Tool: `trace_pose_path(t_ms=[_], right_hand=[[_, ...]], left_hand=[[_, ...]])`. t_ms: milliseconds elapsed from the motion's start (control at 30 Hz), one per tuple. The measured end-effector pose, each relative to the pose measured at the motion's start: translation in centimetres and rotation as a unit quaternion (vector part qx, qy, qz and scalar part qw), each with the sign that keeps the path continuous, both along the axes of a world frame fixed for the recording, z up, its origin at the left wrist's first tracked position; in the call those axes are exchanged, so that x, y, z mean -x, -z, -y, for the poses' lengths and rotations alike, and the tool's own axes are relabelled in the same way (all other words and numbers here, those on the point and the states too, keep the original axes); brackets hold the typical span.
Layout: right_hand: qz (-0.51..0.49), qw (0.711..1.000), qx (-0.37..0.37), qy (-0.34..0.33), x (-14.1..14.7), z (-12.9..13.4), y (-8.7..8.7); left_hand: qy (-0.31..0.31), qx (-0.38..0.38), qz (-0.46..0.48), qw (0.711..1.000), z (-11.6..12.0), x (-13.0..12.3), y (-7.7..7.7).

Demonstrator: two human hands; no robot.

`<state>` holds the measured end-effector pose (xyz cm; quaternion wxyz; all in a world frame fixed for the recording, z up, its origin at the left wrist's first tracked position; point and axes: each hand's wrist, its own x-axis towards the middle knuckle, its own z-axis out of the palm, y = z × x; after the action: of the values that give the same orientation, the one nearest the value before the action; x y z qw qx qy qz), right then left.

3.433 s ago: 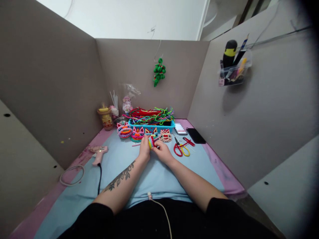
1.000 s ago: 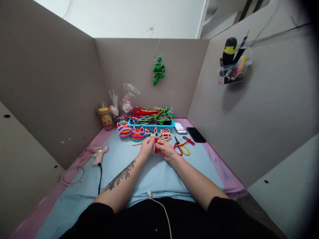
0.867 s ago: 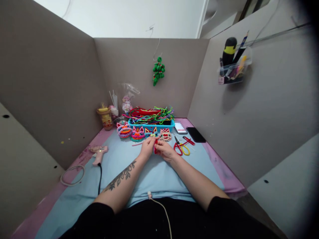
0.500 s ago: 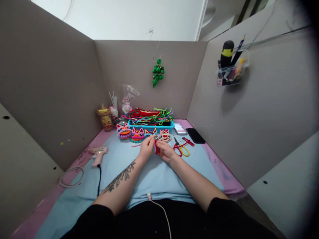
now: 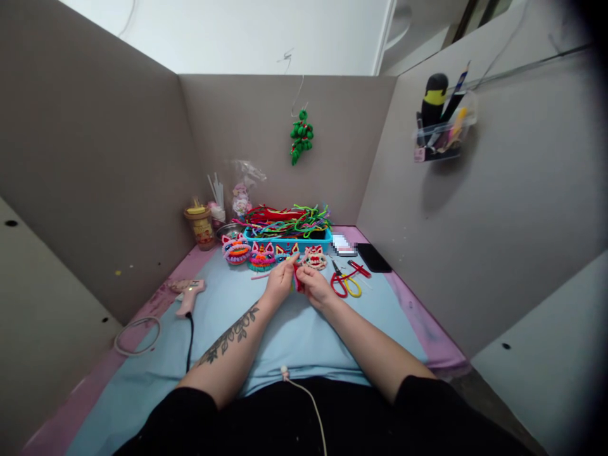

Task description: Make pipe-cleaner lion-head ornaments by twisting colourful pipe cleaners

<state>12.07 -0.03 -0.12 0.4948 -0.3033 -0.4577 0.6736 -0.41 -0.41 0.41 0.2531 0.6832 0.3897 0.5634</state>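
Note:
My left hand [image 5: 280,282] and my right hand [image 5: 315,286] meet over the middle of the cloth, fingers closed on a small red pipe-cleaner piece [image 5: 298,279]. Green and yellow show at its lower left edge; most of it is hidden by my fingers. Just behind my hands stand several fuzzy pipe-cleaner animal heads: a lilac and orange one [image 5: 236,249], a pink and teal one [image 5: 261,256], a blue one [image 5: 284,254] and a cream and red one [image 5: 315,257]. A loose pink pipe cleaner [image 5: 259,277] lies left of my fingers.
A blue basket [image 5: 308,242] of pipe cleaners stands behind the heads. Red and yellow-handled scissors [image 5: 351,286], red-handled pliers [image 5: 361,269] and a black phone [image 5: 373,258] lie right. A pink glue gun [image 5: 190,297] with its cord lies left. Partitions surround the table.
Both hands stay in nearly the same place, still on the red piece. The right fingers have shifted slightly against it. Nothing else on the table has moved.

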Motion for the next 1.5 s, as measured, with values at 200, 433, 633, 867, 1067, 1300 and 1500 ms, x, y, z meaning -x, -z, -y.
trace_pose_path(t_ms=[200,433,633,867,1067,1300,1500], right_hand=[[0.059,0.994,-0.094,0.008,-0.3,0.2,-0.6],[0.126,0.972,-0.195,0.037,-0.2,0.6,-0.6],[0.109,0.978,-0.168,-0.055,-0.3,0.4,0.0],[0.064,0.992,-0.073,-0.075,0.0,0.0,0.9],[0.055,0.995,-0.037,-0.079,0.0,0.0,1.1],[0.025,0.999,-0.002,-0.045,0.0,0.0,0.3],[0.039,0.999,-0.013,-0.023,0.1,0.0,0.3]], left_hand=[[-0.02,0.019,0.061,0.998,0.1,0.4,-0.4],[0.003,0.13,0.201,0.971,-1.0,-0.1,-0.4],[0.015,0.166,0.213,0.963,-0.7,-0.3,-0.5],[-0.045,0.131,0.137,0.981,-0.2,-0.6,-0.6],[-0.074,0.106,0.11,0.985,0.2,-0.8,-1.0],[-0.055,0.117,0.108,0.986,0.2,-0.8,-1.1],[-0.06,0.135,0.134,0.98,-0.1,-0.8,-0.9]])
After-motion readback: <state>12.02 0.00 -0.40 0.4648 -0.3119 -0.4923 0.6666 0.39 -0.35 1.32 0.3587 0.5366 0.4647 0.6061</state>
